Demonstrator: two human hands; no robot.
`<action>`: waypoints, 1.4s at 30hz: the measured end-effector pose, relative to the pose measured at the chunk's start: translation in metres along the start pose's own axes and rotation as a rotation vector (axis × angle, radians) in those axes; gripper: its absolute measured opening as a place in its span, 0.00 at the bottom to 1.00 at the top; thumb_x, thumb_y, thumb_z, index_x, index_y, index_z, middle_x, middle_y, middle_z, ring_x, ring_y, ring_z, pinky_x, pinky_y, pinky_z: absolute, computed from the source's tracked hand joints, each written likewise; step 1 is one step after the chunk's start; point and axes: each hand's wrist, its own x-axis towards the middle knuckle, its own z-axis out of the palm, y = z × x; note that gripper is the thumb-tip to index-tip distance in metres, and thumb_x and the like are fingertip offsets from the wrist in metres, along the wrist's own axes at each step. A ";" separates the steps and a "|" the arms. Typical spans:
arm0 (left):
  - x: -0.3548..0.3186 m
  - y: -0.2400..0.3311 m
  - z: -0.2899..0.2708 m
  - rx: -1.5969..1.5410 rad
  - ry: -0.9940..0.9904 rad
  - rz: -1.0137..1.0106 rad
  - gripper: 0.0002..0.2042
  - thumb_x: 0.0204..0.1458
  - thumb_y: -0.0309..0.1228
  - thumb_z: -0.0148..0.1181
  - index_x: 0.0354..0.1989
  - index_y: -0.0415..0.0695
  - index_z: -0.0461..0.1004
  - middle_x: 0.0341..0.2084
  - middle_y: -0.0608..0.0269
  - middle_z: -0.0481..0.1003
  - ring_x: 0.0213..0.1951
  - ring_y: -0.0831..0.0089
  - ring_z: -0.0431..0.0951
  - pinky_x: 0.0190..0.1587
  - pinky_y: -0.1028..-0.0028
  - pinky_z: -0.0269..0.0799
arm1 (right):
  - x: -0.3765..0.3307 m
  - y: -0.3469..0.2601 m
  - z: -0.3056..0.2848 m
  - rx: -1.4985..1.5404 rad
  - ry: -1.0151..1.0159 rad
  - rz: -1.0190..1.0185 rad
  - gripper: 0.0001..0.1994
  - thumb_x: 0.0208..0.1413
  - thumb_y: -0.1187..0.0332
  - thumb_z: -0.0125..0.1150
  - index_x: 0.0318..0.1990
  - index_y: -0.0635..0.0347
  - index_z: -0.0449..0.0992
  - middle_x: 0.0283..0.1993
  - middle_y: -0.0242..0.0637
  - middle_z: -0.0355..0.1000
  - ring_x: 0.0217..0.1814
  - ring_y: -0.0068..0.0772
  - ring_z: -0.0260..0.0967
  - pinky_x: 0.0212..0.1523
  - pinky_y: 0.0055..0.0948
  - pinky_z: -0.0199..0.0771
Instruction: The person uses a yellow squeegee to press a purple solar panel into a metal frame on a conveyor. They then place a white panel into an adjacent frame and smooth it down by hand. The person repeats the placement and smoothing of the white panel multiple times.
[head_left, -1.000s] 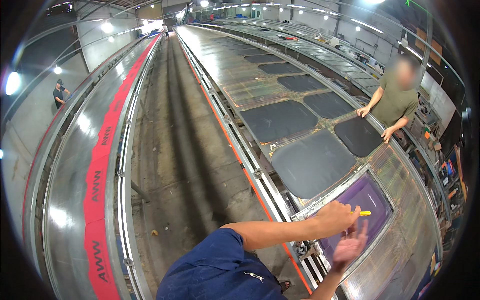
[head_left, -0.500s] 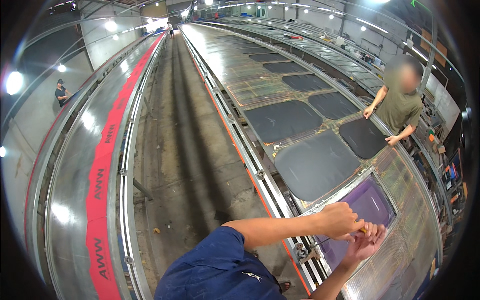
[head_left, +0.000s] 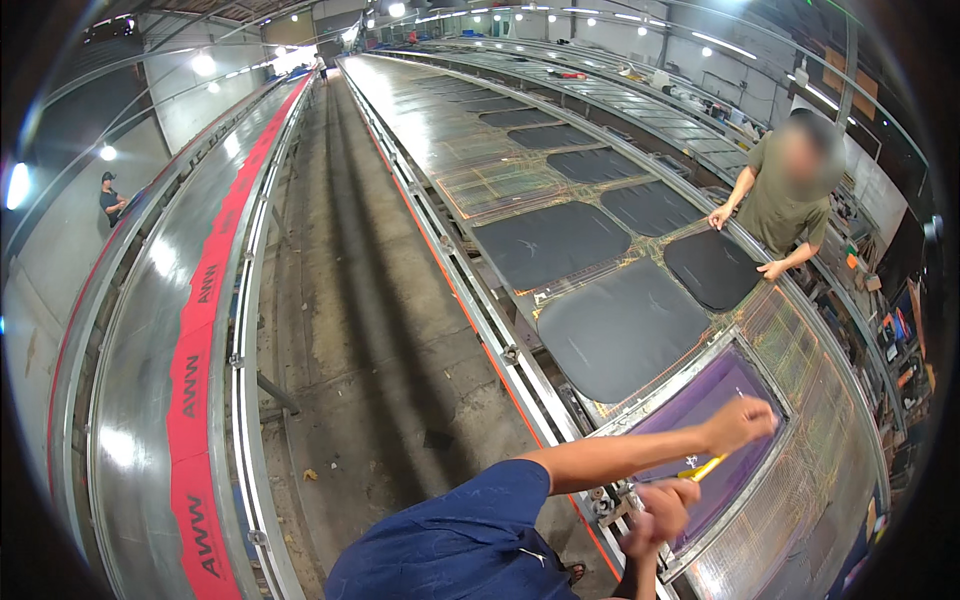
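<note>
My left hand (head_left: 742, 425) is closed in a loose fist above the purple mesh (head_left: 735, 380) of a metal-edged printing screen (head_left: 668, 384). Whether it pinches anything is hidden. Below and nearer to me, my right hand (head_left: 664, 508) is blurred, its fingers wrapped round a yellow-handled tool (head_left: 704, 468). The handle sticks up out of that fist, and its other end is hidden. Right beside this hand, a small metal clamp (head_left: 603, 503) sits on the table's side rail, at the screen's near left corner.
Black rounded panels (head_left: 622, 330) lie along the long table. Across it, another person (head_left: 795, 190) has both hands at a black panel (head_left: 712, 270). An aisle (head_left: 380, 370) separates this table from a metal table (head_left: 145, 400) bearing a red strip (head_left: 190, 400). A distant person (head_left: 112, 200) stands far left.
My left hand has left the yellow handle and moved up and right. My right hand has come down and left with the yellow-handled tool. The whole view has shifted slightly.
</note>
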 end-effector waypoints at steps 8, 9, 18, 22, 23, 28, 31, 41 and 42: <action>-0.014 0.054 -0.031 0.377 -0.471 -0.065 0.18 0.47 0.45 0.68 0.28 0.39 0.79 0.27 0.53 0.79 0.32 0.62 0.79 0.38 0.66 0.74 | 0.009 0.012 0.002 -0.448 0.316 0.018 0.25 0.66 0.57 0.45 0.63 0.65 0.66 0.65 0.49 0.64 0.72 0.53 0.55 0.71 0.54 0.47; -0.015 0.068 -0.053 0.397 -0.681 -0.196 0.19 0.47 0.46 0.67 0.27 0.39 0.80 0.27 0.53 0.79 0.33 0.61 0.80 0.37 0.66 0.74 | 0.011 0.020 -0.005 -0.478 0.459 0.150 0.26 0.65 0.58 0.46 0.65 0.65 0.63 0.71 0.50 0.55 0.73 0.50 0.53 0.72 0.53 0.47; -0.074 0.125 -0.053 1.412 -0.477 -0.165 0.14 0.56 0.40 0.60 0.26 0.43 0.81 0.25 0.57 0.80 0.30 0.61 0.82 0.31 0.63 0.75 | 0.023 0.080 -0.024 0.724 0.494 0.638 0.21 0.65 0.71 0.45 0.65 0.62 0.59 0.59 0.46 0.68 0.60 0.40 0.68 0.64 0.37 0.67; -0.107 0.114 -0.033 1.497 -0.240 -0.077 0.17 0.59 0.38 0.57 0.20 0.43 0.76 0.24 0.60 0.78 0.27 0.62 0.81 0.28 0.65 0.74 | 0.025 0.096 -0.039 1.062 0.725 0.700 0.16 0.64 0.75 0.45 0.58 0.63 0.65 0.43 0.38 0.70 0.50 0.37 0.74 0.54 0.33 0.76; -0.107 0.108 -0.033 1.396 -0.214 -0.081 0.20 0.61 0.40 0.55 0.18 0.44 0.72 0.20 0.60 0.76 0.23 0.62 0.80 0.25 0.65 0.72 | 0.026 0.098 -0.045 1.062 0.804 0.792 0.15 0.64 0.74 0.44 0.57 0.65 0.64 0.33 0.35 0.67 0.43 0.33 0.73 0.45 0.32 0.78; -0.069 0.074 -0.079 1.042 -0.036 0.097 0.25 0.64 0.47 0.49 0.16 0.45 0.72 0.12 0.59 0.71 0.18 0.59 0.74 0.22 0.62 0.67 | 0.014 0.073 -0.051 1.375 0.559 0.376 0.12 0.67 0.67 0.37 0.48 0.65 0.66 0.21 0.31 0.57 0.23 0.28 0.57 0.32 0.32 0.67; -0.041 0.060 -0.098 0.799 -0.162 0.041 0.26 0.63 0.49 0.50 0.17 0.45 0.74 0.11 0.60 0.70 0.17 0.59 0.71 0.22 0.62 0.64 | 0.004 0.045 -0.029 0.964 0.481 0.227 0.08 0.62 0.72 0.37 0.34 0.61 0.64 0.21 0.33 0.57 0.24 0.31 0.58 0.36 0.38 0.68; -0.033 0.053 -0.091 0.691 -0.244 0.079 0.20 0.55 0.47 0.58 0.19 0.45 0.79 0.10 0.60 0.70 0.16 0.58 0.71 0.23 0.63 0.64 | 0.001 0.023 -0.013 0.342 0.476 0.072 0.06 0.57 0.73 0.42 0.37 0.63 0.65 0.25 0.39 0.61 0.28 0.31 0.60 0.39 0.38 0.70; -0.034 0.053 -0.092 0.693 -0.251 0.053 0.19 0.54 0.47 0.59 0.20 0.45 0.81 0.11 0.58 0.71 0.17 0.57 0.73 0.24 0.62 0.66 | 0.001 0.022 -0.013 0.325 0.488 0.074 0.05 0.58 0.72 0.43 0.36 0.63 0.66 0.25 0.38 0.61 0.28 0.31 0.60 0.37 0.38 0.70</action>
